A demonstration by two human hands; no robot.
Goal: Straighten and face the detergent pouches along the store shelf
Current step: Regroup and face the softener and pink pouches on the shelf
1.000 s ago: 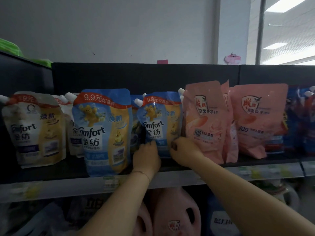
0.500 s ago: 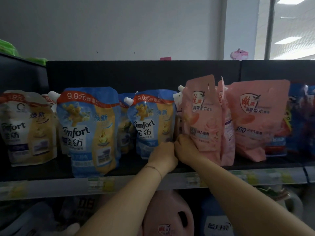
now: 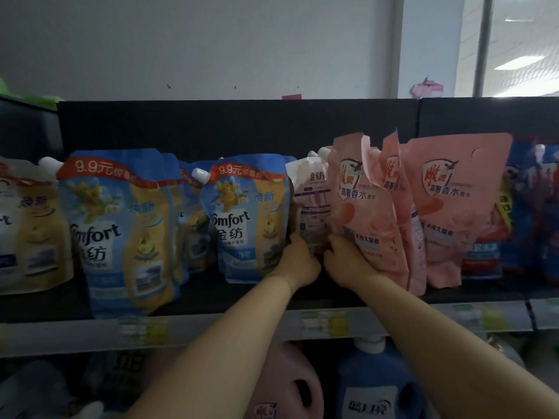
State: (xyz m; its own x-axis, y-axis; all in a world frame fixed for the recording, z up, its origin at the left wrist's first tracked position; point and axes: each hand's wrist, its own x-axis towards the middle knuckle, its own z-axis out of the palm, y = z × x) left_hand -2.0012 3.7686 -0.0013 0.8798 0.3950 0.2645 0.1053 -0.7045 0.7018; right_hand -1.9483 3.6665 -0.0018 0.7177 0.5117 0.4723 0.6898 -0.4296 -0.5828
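Observation:
Blue Comfort pouches stand along the black shelf (image 3: pixel 211 297): a large one (image 3: pixel 121 231) at the left front and another (image 3: pixel 248 219) near the middle. Between that middle pouch and a pink pouch (image 3: pixel 366 219) sits a white and purple pouch (image 3: pixel 313 207). My left hand (image 3: pixel 298 261) reaches into the gap at the foot of the white pouch, fingers hidden behind the blue pouch's edge. My right hand (image 3: pixel 348 258) grips the lower left edge of the pink pouch, which leans to the right. More pink pouches (image 3: pixel 459 213) stand further right.
A cream Comfort pouch (image 3: pixel 27 231) stands at the far left. Dark blue and red pouches (image 3: pixel 532 213) fill the right end. Price labels run along the shelf rail (image 3: pixel 317 325). Below are a pink jug (image 3: pixel 287 385) and a blue jug (image 3: pixel 372 385).
Both hands moved right, from the middle blue pouch into the gap beside the pink pouch. The pink pouch has been tilted aside, exposing the white and purple pouch behind.

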